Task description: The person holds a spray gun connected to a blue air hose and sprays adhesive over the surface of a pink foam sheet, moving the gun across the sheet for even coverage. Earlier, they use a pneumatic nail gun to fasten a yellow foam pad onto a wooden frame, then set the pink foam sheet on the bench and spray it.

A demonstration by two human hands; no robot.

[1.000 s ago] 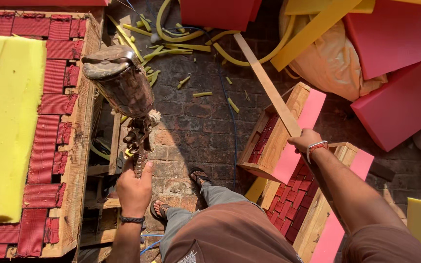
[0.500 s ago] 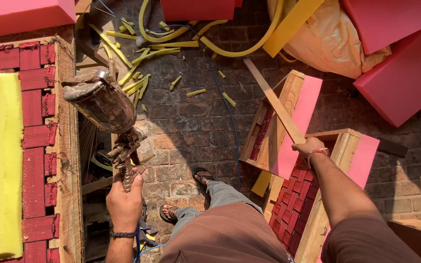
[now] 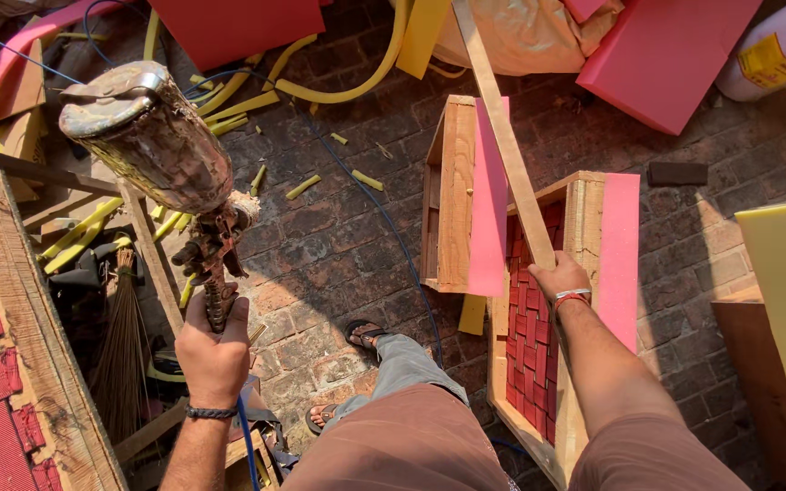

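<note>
At lower left of the frame the left hand (image 3: 214,350) is wrapped tight around the grip of a grimy spray gun (image 3: 170,173), whose paint-crusted metal cup tilts toward the upper left. Right of centre the right hand (image 3: 561,275) grasps the lower end of a long wooden slat (image 3: 502,136), which slants up over a wooden frame (image 3: 582,273) lined with red webbing and edged in pink foam. Farther up, yellow foam strips (image 3: 320,86) litter the brick floor (image 3: 347,236)

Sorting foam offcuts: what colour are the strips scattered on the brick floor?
Yellow foam strips, clearest in the head view.
</note>
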